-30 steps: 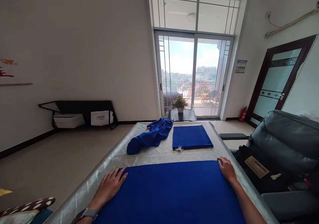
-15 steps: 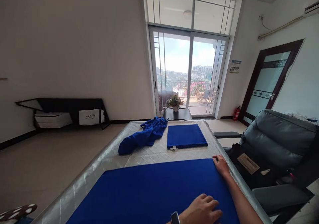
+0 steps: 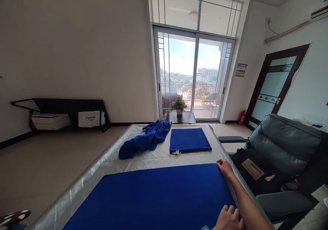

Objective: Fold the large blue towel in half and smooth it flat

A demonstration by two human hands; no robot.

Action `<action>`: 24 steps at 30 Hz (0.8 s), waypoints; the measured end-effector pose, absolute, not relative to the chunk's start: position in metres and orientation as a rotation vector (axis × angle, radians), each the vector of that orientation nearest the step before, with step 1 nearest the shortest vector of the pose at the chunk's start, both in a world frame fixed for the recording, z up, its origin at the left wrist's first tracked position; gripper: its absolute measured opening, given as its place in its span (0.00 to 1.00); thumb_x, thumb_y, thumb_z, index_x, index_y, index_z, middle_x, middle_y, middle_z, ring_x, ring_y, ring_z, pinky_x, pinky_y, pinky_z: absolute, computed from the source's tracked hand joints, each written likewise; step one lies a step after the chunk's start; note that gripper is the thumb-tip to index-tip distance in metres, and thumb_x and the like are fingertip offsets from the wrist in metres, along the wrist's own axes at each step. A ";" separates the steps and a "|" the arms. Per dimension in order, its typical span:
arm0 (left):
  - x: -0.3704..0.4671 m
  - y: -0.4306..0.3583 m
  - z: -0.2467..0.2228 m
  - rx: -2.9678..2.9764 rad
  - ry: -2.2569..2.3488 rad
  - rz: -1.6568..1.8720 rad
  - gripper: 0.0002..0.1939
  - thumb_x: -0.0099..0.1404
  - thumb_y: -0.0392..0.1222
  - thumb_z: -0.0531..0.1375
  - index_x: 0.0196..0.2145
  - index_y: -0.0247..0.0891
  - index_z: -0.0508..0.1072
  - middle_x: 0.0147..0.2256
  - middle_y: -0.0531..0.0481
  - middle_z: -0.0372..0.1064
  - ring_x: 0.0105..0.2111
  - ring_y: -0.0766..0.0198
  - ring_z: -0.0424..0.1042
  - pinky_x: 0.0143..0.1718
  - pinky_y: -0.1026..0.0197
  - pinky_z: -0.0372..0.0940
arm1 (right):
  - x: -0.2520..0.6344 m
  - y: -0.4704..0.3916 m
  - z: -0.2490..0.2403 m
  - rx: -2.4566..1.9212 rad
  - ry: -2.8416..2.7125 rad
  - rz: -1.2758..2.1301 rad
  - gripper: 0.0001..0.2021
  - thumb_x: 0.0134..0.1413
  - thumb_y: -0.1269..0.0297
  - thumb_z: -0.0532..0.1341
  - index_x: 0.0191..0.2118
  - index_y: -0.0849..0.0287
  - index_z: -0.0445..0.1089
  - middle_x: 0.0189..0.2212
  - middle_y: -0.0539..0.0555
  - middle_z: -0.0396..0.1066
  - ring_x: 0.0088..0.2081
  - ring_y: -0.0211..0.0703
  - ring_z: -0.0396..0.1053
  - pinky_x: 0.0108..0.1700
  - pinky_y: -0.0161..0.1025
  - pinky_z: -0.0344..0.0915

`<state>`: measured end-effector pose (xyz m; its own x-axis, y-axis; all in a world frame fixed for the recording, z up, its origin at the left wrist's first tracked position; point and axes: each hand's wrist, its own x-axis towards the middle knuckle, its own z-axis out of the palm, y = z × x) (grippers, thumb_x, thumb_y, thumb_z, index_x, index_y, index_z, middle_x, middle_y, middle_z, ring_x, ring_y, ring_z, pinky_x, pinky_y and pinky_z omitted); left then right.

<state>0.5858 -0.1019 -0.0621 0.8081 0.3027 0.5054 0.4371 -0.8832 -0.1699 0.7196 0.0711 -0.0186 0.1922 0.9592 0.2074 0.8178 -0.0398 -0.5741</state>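
A large blue cloth (image 3: 153,196) lies spread flat across the near part of the bed-like padded surface (image 3: 89,175). My right hand (image 3: 225,168) is at its far right corner, thumb and fingers pinched on the fabric. Lower down, my left hand (image 3: 229,218), with a watch at the wrist, is curled at the cloth's right edge; its fingertips are hidden beside my right forearm. Beyond the cloth sits a neatly folded blue cloth (image 3: 191,139) with a white tag. To its left is a crumpled blue cloth (image 3: 146,139).
A dark recliner (image 3: 284,148) stands close on the right, with a brown card (image 3: 252,169) on its seat. Behind the padded surface is a potted plant (image 3: 179,105) on a dark chair (image 3: 181,117). White boxes (image 3: 51,121) rest by the left wall.
My left hand has moved right across the cloth to its right edge, its fingers now curled. My right hand stays at the far corner. The view has shifted slightly.
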 end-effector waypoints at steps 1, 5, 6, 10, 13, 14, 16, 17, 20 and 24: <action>0.589 -0.101 -0.061 -2.720 -0.565 -0.683 0.15 0.66 0.51 0.66 0.26 0.40 0.73 0.23 0.50 0.69 0.24 0.63 0.65 0.23 0.58 0.42 | 0.720 0.072 -0.017 -1.895 -1.660 0.315 0.09 0.57 0.65 0.61 0.37 0.58 0.80 0.43 0.57 0.80 0.43 0.45 0.79 0.48 0.36 0.68; 0.602 -0.102 -0.062 -2.716 -0.550 -0.712 0.17 0.65 0.51 0.66 0.23 0.40 0.71 0.19 0.51 0.66 0.21 0.66 0.62 0.22 0.59 0.43 | 0.720 0.074 -0.011 -1.930 -1.673 0.318 0.07 0.55 0.65 0.63 0.33 0.57 0.80 0.40 0.56 0.80 0.43 0.46 0.78 0.47 0.36 0.67; 0.605 -0.103 -0.064 -2.717 -0.551 -0.730 0.18 0.65 0.51 0.66 0.23 0.40 0.71 0.19 0.52 0.66 0.20 0.66 0.62 0.22 0.59 0.43 | 0.721 0.074 -0.009 -1.938 -1.677 0.318 0.07 0.55 0.65 0.63 0.33 0.57 0.80 0.40 0.56 0.80 0.43 0.47 0.78 0.47 0.37 0.67; 0.604 -0.102 -0.067 -2.808 -0.594 -0.713 0.16 0.64 0.51 0.67 0.24 0.40 0.72 0.20 0.52 0.69 0.20 0.67 0.65 0.20 0.61 0.44 | 0.722 0.074 -0.006 -1.960 -1.704 0.331 0.06 0.52 0.61 0.66 0.32 0.57 0.80 0.39 0.56 0.80 0.43 0.48 0.78 0.47 0.38 0.67; 0.587 -0.098 -0.063 -2.937 -0.723 -0.630 0.10 0.62 0.45 0.69 0.27 0.40 0.74 0.23 0.52 0.74 0.22 0.65 0.70 0.21 0.61 0.48 | 0.721 0.074 -0.004 -1.978 -1.716 0.344 0.06 0.50 0.61 0.68 0.31 0.57 0.79 0.40 0.56 0.80 0.43 0.49 0.77 0.46 0.37 0.67; 0.579 -0.096 -0.059 -2.982 -0.775 -0.616 0.08 0.61 0.43 0.69 0.29 0.40 0.75 0.25 0.51 0.76 0.24 0.64 0.72 0.21 0.61 0.50 | 0.721 0.075 -0.003 -1.986 -1.718 0.348 0.06 0.50 0.61 0.69 0.31 0.57 0.79 0.40 0.57 0.80 0.44 0.48 0.77 0.46 0.37 0.67; 0.556 -0.094 -0.050 -3.074 -0.877 -0.624 0.06 0.59 0.41 0.69 0.31 0.40 0.76 0.28 0.49 0.79 0.27 0.61 0.75 0.25 0.61 0.57 | 0.720 0.075 -0.001 -2.004 -1.718 0.353 0.06 0.50 0.61 0.69 0.30 0.58 0.78 0.40 0.57 0.79 0.44 0.48 0.77 0.46 0.37 0.66; 0.542 -0.093 -0.044 -3.121 -0.924 -0.645 0.05 0.59 0.39 0.69 0.32 0.40 0.76 0.29 0.47 0.80 0.29 0.59 0.76 0.29 0.60 0.61 | 0.719 0.076 0.000 -2.015 -1.719 0.356 0.06 0.50 0.61 0.70 0.30 0.58 0.78 0.40 0.57 0.79 0.44 0.48 0.77 0.46 0.37 0.66; 0.496 -0.092 -0.024 -3.218 -1.120 -0.734 0.07 0.60 0.33 0.64 0.37 0.40 0.77 0.35 0.46 0.81 0.36 0.56 0.79 0.40 0.58 0.67 | 0.718 0.077 0.003 -2.054 -1.730 0.374 0.06 0.51 0.62 0.71 0.31 0.58 0.79 0.40 0.58 0.79 0.44 0.48 0.77 0.46 0.37 0.66; 0.437 -0.094 -0.001 -3.219 -1.489 -0.832 0.14 0.61 0.28 0.58 0.41 0.42 0.75 0.39 0.47 0.81 0.41 0.57 0.78 0.46 0.58 0.67 | 0.712 0.077 0.010 -2.150 -1.773 0.399 0.07 0.57 0.61 0.70 0.36 0.60 0.78 0.43 0.57 0.79 0.46 0.47 0.76 0.50 0.41 0.69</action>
<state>0.4370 -0.0941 -0.0014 0.5884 0.7877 0.1827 0.5681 -0.5634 0.5998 0.7122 0.0771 0.0102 0.1883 0.9821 -0.0089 0.8912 -0.1747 -0.4187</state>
